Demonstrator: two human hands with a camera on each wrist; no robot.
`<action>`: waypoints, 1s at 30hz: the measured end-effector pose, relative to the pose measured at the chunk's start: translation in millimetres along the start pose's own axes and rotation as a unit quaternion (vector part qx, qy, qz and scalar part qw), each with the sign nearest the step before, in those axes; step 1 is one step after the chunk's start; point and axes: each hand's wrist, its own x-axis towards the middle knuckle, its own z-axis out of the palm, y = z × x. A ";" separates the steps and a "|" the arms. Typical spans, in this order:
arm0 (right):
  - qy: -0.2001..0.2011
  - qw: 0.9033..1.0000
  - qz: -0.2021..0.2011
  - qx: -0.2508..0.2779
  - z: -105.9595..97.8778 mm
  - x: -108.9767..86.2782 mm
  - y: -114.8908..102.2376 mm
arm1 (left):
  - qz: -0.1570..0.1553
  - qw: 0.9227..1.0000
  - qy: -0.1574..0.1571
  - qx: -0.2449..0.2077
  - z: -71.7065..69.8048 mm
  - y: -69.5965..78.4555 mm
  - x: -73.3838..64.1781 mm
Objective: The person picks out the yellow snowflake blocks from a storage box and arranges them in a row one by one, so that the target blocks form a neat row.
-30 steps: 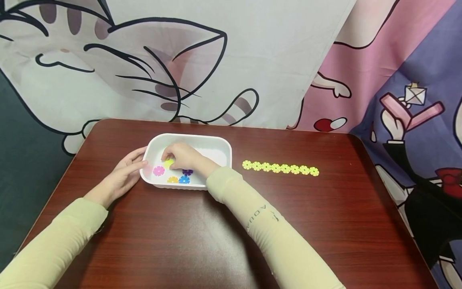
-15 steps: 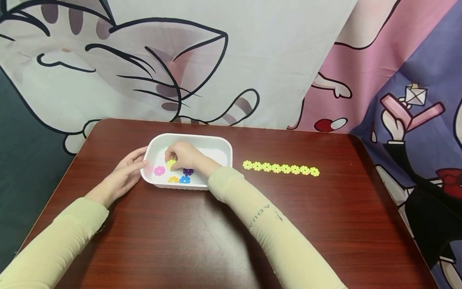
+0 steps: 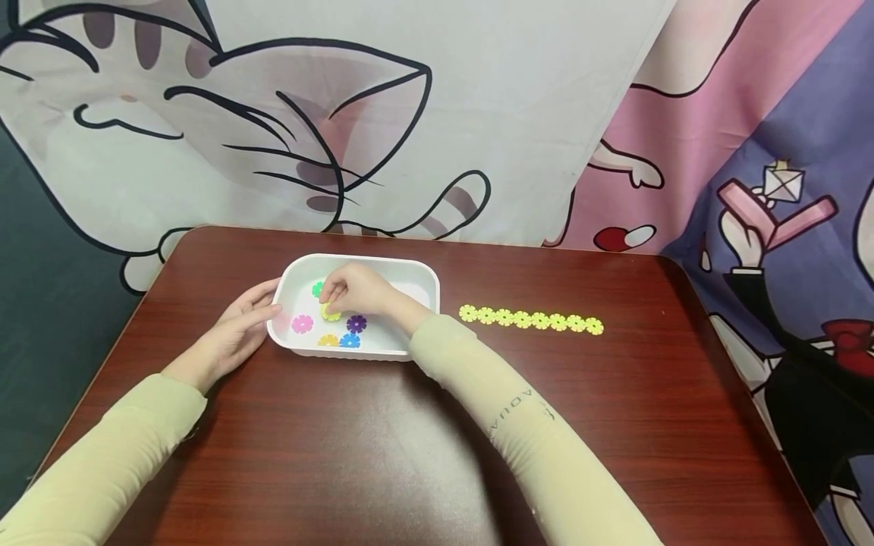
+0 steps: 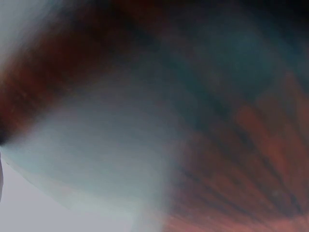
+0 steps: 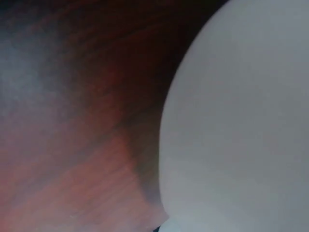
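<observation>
In the head view my left hand (image 3: pixel 235 330) holds the left end of the white tray (image 3: pixel 416 345), its thumb at the rim. Over the tray, my right hand (image 3: pixel 362 290) pinches a yellow flower-shaped piece (image 3: pixel 331 313) between thumb and fingers. Around it in the tray lie a green flower piece (image 3: pixel 317 289), partly covered by the hand, a pink one (image 3: pixel 303 324), a purple one (image 3: pixel 356 324), an orange one (image 3: pixel 328 340) and a blue one (image 3: pixel 350 340). Both wrist views are blurred and show neither the fingers nor the pieces.
A straight row of several yellow flower pieces (image 3: pixel 531 319) lies on the brown table (image 3: pixel 328 447) to the right of the tray. Behind the table's far edge hangs a cloth (image 3: pixel 519 114) printed with cartoon figures.
My right hand has shifted slightly right with the yellow flower piece, uncovering the green piece and more of the purple one. My left hand stays at the tray's end.
</observation>
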 end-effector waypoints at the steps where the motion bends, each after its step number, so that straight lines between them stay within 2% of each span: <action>1: 0.005 1.000 0.001 0.007 -1.7 -1.9 0.5 | -0.002 1.000 0.000 0.000 0.3 0.0 0.1; 6: 0.040 0.998 0.015 0.055 -13.4 -13.4 1.2 | -0.005 1.000 0.000 0.000 0.5 -0.5 0.7; 10: 0.081 0.992 0.036 0.092 -23.6 -23.0 -1.0 | 0.004 1.000 -0.005 -0.005 -0.9 -2.0 1.2; 16: 0.131 0.975 0.075 0.161 -34.5 -37.9 1.4 | 0.006 1.000 -0.006 -0.002 -2.8 -3.4 2.1; 22: 0.165 0.959 0.068 0.219 -46.0 -54.2 9.2 | 0.001 1.000 -0.006 -0.005 -4.2 -4.5 2.8; 30: 0.213 0.937 0.075 0.268 -62.7 -75.4 22.3 | 0.003 1.000 -0.012 -0.003 -3.5 -4.9 2.9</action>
